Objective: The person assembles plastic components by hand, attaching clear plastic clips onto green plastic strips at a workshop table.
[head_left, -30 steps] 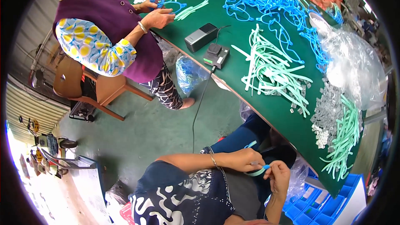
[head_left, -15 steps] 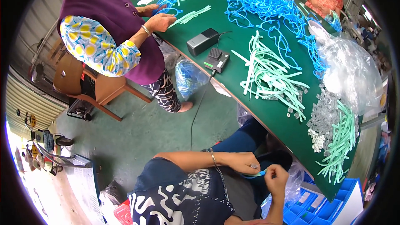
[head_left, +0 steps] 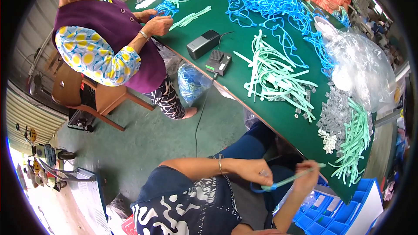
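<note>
Hands meet low over the lap, below the green table (head_left: 278, 117) edge. The left hand (head_left: 254, 172) has its grip pressed around a small clear plastic piece and the blue looped tube (head_left: 261, 188); the right hand (head_left: 307, 176) pinches the pale green flexible tube (head_left: 296, 177) running between them. Judging by this, joining goes best with the tube ends kept aligned and pushed straight, without kinking.
</note>
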A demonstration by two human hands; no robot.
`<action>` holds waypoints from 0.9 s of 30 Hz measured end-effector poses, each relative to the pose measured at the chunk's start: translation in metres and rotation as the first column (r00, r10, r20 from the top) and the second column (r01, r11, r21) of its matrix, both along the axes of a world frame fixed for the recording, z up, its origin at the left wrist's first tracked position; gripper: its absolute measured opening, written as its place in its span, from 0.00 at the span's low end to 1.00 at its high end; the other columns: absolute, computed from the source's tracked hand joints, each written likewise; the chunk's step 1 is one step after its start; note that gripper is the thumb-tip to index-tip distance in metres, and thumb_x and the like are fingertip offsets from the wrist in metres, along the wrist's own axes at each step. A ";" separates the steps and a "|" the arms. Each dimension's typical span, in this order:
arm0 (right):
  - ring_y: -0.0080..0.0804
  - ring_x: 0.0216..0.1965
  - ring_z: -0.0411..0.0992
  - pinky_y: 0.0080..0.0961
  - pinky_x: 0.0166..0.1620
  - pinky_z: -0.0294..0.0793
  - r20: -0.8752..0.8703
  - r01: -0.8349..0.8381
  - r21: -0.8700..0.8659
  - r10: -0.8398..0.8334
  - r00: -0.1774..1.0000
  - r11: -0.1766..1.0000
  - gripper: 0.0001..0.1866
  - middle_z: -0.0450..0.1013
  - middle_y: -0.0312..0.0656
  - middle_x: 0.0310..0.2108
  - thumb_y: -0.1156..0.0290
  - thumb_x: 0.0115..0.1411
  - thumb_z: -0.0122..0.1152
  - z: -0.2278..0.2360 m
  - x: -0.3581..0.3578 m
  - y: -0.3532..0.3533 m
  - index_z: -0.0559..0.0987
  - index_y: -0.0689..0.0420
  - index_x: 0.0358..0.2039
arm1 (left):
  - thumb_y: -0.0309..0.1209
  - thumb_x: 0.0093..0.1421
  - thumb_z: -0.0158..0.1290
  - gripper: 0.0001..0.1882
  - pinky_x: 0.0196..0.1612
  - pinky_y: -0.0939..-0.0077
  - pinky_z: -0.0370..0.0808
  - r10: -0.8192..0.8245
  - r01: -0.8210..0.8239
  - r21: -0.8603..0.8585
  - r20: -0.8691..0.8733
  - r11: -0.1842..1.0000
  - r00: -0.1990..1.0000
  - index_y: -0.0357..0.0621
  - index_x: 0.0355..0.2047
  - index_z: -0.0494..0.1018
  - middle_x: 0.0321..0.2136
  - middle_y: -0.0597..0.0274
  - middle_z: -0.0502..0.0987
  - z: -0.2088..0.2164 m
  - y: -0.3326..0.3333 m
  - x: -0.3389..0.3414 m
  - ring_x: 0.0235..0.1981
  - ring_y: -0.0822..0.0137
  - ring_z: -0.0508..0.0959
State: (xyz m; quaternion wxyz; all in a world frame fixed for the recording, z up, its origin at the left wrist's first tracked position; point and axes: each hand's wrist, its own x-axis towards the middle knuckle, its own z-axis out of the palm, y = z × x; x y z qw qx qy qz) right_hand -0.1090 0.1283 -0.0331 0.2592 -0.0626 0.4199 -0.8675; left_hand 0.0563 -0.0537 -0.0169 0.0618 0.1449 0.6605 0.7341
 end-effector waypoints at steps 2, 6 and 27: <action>0.18 0.21 0.65 0.11 0.22 0.63 0.310 0.121 -0.350 -0.007 0.951 0.929 0.10 0.68 0.41 0.25 0.67 0.64 0.47 0.005 -0.031 0.031 0.68 0.60 0.29 | 0.35 0.60 0.50 0.15 0.31 0.74 0.71 0.024 -0.029 0.073 0.063 0.997 0.998 0.32 0.34 0.74 0.24 0.59 0.76 0.007 0.000 0.006 0.26 0.72 0.74; 0.14 0.11 0.58 0.11 0.15 0.57 -0.123 -0.191 0.352 0.248 0.961 0.916 0.10 0.72 0.43 0.27 0.66 0.64 0.47 0.045 0.040 -0.010 0.69 0.60 0.32 | 0.35 0.60 0.51 0.13 0.29 0.73 0.70 0.126 -0.129 -0.118 -0.033 0.985 0.991 0.33 0.33 0.74 0.23 0.55 0.76 -0.008 0.001 -0.003 0.24 0.67 0.74; 0.22 0.23 0.70 0.19 0.28 0.68 -0.712 0.292 0.518 0.216 0.668 0.804 0.08 0.71 0.38 0.20 0.72 0.60 0.53 0.007 0.013 -0.011 0.75 0.64 0.31 | 0.24 0.53 0.54 0.12 0.30 0.70 0.72 0.632 -0.755 -0.464 -0.424 0.463 0.648 0.42 0.39 0.75 0.30 0.55 0.75 0.020 -0.045 -0.093 0.27 0.63 0.77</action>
